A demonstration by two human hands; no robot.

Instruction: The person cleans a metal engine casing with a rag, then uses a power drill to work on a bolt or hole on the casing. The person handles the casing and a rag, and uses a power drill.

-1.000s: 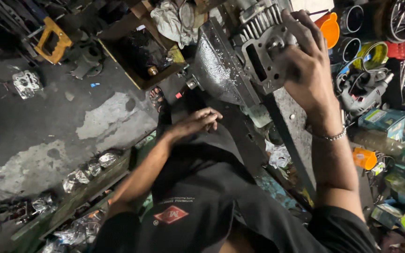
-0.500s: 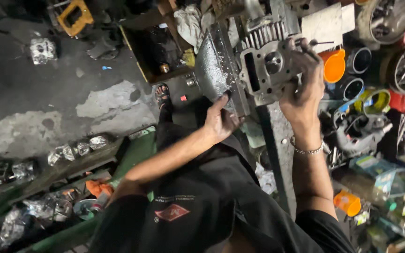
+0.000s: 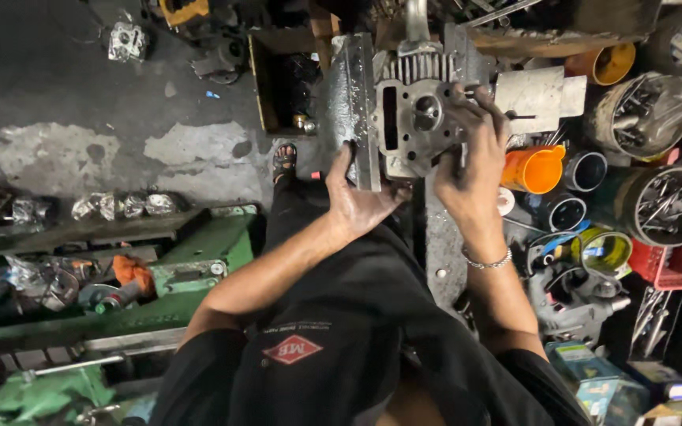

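A grey finned metal engine cylinder head (image 3: 414, 118) rests against a steel plate (image 3: 353, 102) on the workbench. My left hand (image 3: 358, 197) grips the lower left edge of the plate and head. My right hand (image 3: 471, 162) clasps the head's right side, fingers curled over its top. A silver bracelet circles my right wrist.
An orange cup (image 3: 535, 169), tins of tools (image 3: 665, 203) and a red basket (image 3: 676, 267) crowd the right. A green machine base (image 3: 183, 276) with wrapped parts sits left. A wooden box (image 3: 282, 87) and stained concrete floor (image 3: 80, 150) lie beyond. A sandalled foot (image 3: 283, 160) shows below.
My left hand rose from near my body and took hold of the plate beside the head. The head now sits more centred and squarely facing me.
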